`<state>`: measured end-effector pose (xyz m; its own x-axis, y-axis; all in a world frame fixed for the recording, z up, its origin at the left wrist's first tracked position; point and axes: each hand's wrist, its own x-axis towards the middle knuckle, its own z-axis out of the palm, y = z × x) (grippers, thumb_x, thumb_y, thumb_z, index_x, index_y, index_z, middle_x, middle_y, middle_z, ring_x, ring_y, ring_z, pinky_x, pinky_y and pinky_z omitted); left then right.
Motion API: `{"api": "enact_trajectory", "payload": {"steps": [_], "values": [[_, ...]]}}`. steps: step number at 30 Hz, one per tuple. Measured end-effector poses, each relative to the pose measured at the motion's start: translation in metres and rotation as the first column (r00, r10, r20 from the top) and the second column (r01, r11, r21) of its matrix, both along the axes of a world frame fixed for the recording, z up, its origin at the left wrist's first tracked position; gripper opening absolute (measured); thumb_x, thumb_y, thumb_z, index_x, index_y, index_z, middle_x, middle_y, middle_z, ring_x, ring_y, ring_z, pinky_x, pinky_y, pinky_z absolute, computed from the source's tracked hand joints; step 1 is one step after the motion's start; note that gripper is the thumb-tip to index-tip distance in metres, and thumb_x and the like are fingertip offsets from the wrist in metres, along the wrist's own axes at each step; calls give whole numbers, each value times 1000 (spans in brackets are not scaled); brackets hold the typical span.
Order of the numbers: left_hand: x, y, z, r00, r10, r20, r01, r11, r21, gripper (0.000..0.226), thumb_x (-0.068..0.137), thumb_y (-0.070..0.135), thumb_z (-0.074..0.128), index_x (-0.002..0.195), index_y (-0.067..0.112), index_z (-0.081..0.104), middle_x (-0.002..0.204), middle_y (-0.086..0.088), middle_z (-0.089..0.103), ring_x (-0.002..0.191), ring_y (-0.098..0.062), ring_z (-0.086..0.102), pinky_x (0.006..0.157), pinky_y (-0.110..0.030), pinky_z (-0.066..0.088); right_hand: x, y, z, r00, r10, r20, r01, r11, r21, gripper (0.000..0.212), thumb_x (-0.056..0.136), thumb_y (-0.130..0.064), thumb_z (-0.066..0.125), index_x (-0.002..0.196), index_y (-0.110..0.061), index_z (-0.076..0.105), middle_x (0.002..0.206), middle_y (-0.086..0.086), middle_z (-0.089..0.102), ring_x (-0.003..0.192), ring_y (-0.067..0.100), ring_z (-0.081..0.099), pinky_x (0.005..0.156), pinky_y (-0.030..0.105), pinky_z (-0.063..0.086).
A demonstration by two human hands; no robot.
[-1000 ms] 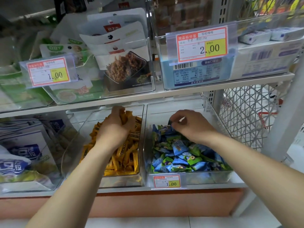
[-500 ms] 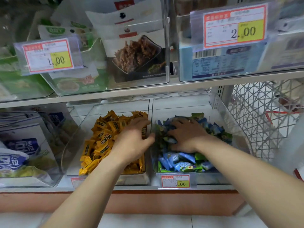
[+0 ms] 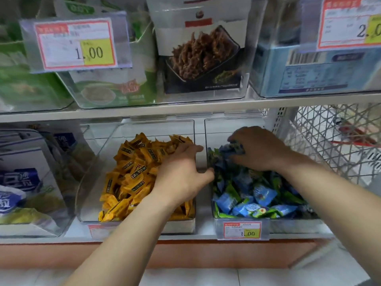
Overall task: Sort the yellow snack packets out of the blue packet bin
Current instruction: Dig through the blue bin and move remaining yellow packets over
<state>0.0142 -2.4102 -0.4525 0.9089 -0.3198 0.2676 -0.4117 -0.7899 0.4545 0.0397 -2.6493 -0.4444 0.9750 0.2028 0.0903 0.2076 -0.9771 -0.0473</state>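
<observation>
left hand: lower centre of the frame, lying palm down on the right side of the yellow heap, with the thumb reaching across the gap to the edge of the neighbouring bin.
left grip: open, fingers fairly straight, nothing visibly held.
right hand: right of centre, sunk into the back of the blue heap.
right grip: closed, fingers curled down with the thumb beneath, bunching a few blue packets between them.
yellow packets: heaped in the clear bin at lower centre, just left of the blue one.
blue packet bin: clear walls, lower right of centre, full of blue and green wrappers; the two bins stand side by side, a narrow gap between.
price tag: clipped to the blue bin's front, reading 1.00.
upper shelf: carries clear boxes of larger snack bags, with another 1.00 tag at upper left.
wire basket: white mesh at the right edge.
</observation>
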Motion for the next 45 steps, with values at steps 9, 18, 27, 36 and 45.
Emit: {"api": "enact_trajectory", "payload": {"steps": [9,18,27,36,45], "values": [[0,2,-2,999,22,-33,-23,999,-29,64,78,46,67,137,32,50,142,6,48,122,-21,53,95,-33,49,33,36,-25,898,164,-408,-223,969,-102,79,76,-83,50,143,-41,45,132,-1,57,120,22,53,94,41,48],[1,5,1,996,35,-87,-40,998,-50,69,68,55,58,134,36,49,136,11,52,118,-16,54,88,-31,51,-12,-16,1,845,173,-506,-301,936,-181,46,92,-64,44,115,-31,67,104,-5,70,91,15,63,85,34,52],[-2,2,2,996,20,-89,-26,997,-76,65,67,53,55,129,33,55,135,10,51,116,-18,54,89,-33,51,48,23,-2,952,145,-270,-131,989,69,26,96,-37,59,103,-15,71,106,5,67,98,20,64,81,30,48],[2,10,-2,995,-26,-93,20,997,-71,58,72,52,55,128,37,53,136,15,48,119,-15,52,96,-36,48,90,23,-48,847,-133,-515,53,985,-166,82,88,-56,62,154,-19,30,157,4,37,137,27,43,110,41,38],[2,9,-1,996,-23,-87,16,997,-74,58,71,53,54,126,37,55,136,16,47,118,-13,51,96,-37,47,85,18,-47,892,40,-450,77,968,239,14,81,-26,75,93,-22,69,92,1,71,82,19,65,70,27,46]]}}
